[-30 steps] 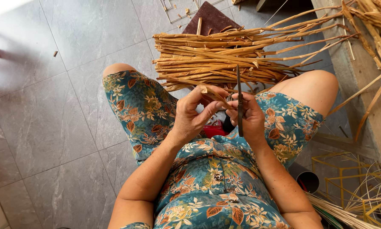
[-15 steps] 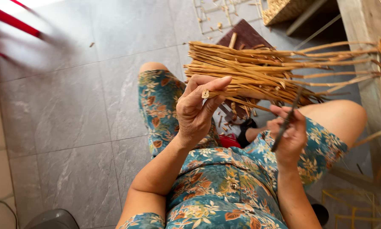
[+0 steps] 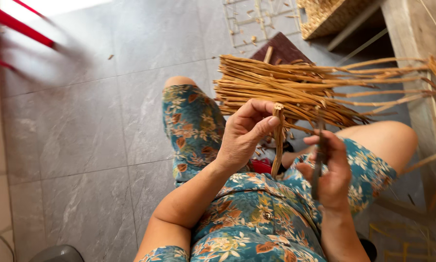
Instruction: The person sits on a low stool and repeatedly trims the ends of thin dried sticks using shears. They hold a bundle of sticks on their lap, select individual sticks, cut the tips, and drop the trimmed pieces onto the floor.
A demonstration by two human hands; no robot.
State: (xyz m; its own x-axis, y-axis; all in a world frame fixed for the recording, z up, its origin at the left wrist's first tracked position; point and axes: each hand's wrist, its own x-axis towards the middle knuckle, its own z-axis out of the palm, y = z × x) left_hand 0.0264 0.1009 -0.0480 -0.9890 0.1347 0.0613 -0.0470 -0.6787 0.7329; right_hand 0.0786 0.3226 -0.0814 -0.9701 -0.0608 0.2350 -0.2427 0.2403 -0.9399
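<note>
My left hand [image 3: 244,131] pinches the top end of a short brown cane stick [image 3: 277,140], holding it nearly upright over my lap. My right hand [image 3: 330,172] is closed around a dark, thin knife [image 3: 318,160], a little to the right of the stick and apart from it. Just beyond both hands a thick bundle of long tan cane strips [image 3: 295,90] lies across my knees, its ends fanning out to the right. I sit in floral blue shorts and top on a grey tiled floor.
A dark brown board [image 3: 281,48] lies under the bundle's far side. A woven basket [image 3: 324,14] and a thin wire grid [image 3: 252,17] sit at the top. A pale wooden beam [image 3: 421,58] runs down the right edge. Red chair legs [image 3: 14,24] stand top left.
My hands have come apart: the right hand drew the knife away to the right and lower. The left hand turned the stick upright. The camera view shifted left.
</note>
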